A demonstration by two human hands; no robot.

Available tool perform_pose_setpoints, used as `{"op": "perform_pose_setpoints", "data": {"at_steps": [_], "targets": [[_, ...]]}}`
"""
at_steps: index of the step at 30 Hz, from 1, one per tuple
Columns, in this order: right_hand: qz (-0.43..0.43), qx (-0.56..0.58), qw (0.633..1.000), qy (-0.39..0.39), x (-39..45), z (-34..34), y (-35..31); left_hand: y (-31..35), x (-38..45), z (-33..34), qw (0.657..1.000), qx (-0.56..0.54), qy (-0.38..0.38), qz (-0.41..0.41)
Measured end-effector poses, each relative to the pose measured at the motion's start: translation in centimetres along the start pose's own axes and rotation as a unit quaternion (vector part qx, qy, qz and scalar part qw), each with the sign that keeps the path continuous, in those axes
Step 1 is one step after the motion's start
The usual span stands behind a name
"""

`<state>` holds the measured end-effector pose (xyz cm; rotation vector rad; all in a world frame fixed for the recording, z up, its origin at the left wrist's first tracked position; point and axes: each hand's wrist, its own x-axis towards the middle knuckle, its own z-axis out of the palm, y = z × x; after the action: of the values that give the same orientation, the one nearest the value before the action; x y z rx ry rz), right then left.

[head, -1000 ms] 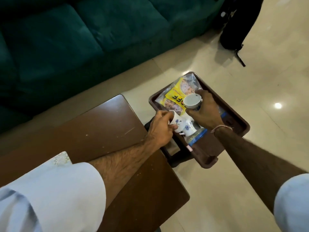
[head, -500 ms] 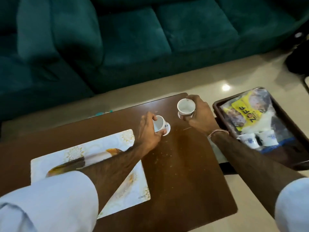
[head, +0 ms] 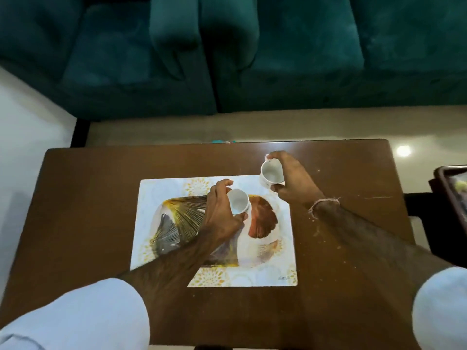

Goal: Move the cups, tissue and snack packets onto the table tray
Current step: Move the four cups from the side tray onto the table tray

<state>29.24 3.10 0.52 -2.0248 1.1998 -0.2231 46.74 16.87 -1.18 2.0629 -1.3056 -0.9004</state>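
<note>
Over the patterned tray (head: 161,195), my left hand (head: 222,210) is gripping one cup (head: 238,201). My right hand (head: 290,180) is gripping a second cup (head: 271,175), which is risking tipping off the tray's edge.

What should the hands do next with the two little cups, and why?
Probably lower both cups onto the patterned mat. The left hand holds its cup over the mat, and the right hand holds its cup tilted by the far corner.
</note>
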Motion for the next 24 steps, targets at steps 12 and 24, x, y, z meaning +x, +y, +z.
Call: {"op": "perform_pose_setpoints", "data": {"at_steps": [12,24], "targets": [[-0.142,-0.091,0.964,-0.206,2.2,12.8,-7.9,-9.7,-6.1,-4.7,1.000,0.010,0.000,-0.026],[-0.214,-0.162,0.930,-0.252,1.5,14.6,-9.7,-10.9,-8.2,-3.4,0.999,-0.032,0.012,0.013]]}}
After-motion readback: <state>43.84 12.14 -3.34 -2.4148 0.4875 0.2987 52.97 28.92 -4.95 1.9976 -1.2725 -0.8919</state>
